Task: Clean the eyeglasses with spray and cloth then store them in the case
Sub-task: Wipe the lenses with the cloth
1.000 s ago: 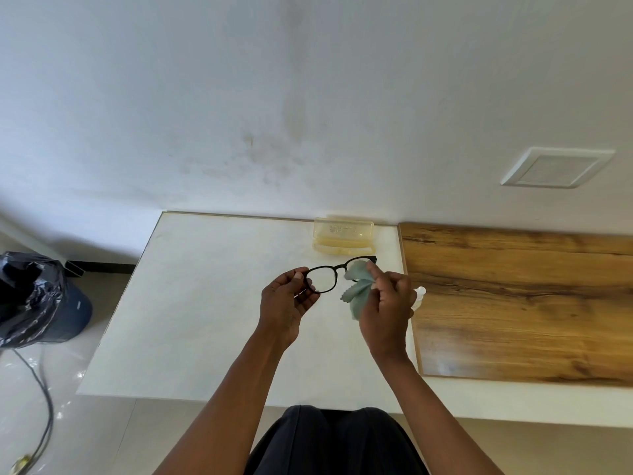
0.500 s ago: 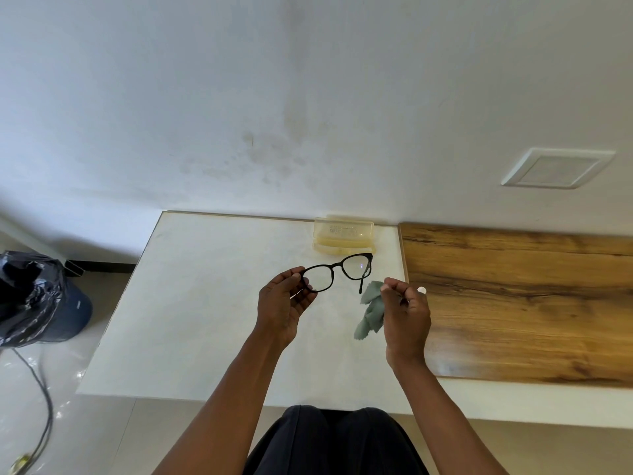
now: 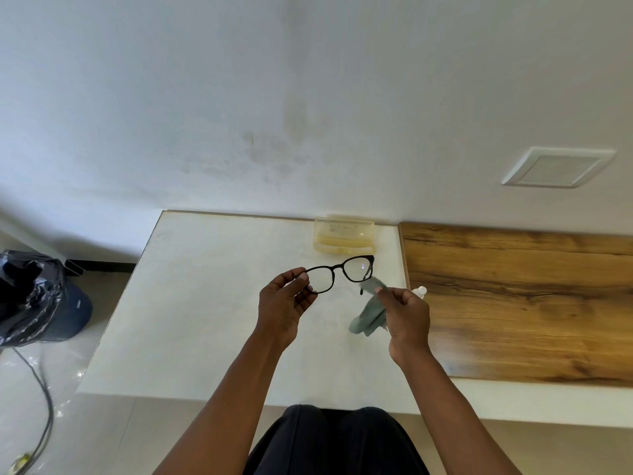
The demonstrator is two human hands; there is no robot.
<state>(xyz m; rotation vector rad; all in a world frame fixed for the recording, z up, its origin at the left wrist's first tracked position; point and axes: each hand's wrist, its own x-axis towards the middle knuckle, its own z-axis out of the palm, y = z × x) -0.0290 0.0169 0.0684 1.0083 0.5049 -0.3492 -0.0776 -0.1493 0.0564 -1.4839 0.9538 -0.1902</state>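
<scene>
L hand [image 3: 286,303] pinches eyeglasses [image 3: 337,273] by frame-left rim, long axis running up-right twd case [image 3: 345,235]; R hand [image 3: 406,315] grips cloth [image 3: 370,311], just below right lens, nearer it.

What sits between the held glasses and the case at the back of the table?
Nothing visible. The left hand holds the glasses just in front of the case, with only bare table between. The case looks closed.

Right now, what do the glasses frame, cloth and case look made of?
Eyeglasses: thin black frame, smooth, probably plastic; clear lenses showing a small glint. Cloth: soft grey-green fabric, matte, draping in folds from the right hand, likely microfibre. Case: pale yellow, translucent, rigid-looking, probably hard plastic.
</scene>
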